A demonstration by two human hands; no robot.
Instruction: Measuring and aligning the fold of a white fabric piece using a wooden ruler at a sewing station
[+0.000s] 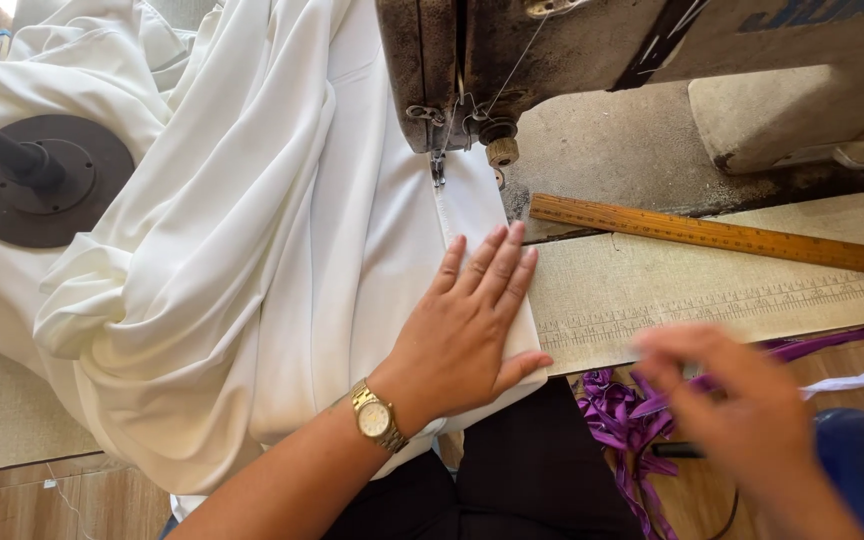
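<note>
- The left hand [472, 320] was laid flat, fingers spread, on the white fabric [252, 260] near the desk's [2, 420] front edge, under the sewing machine [602, 50].
- The right hand [742, 410] was blurred; its grip could not be told.
- A wooden ruler [707, 232] was seen behind it.

Bright daylight falls from the upper left, nearly blowing out the white cloth [252, 250] and leaving soft shadows in its folds, while the right hand [742, 410] is smeared by motion blur and the left hand [472, 320] stays sharp.
</note>
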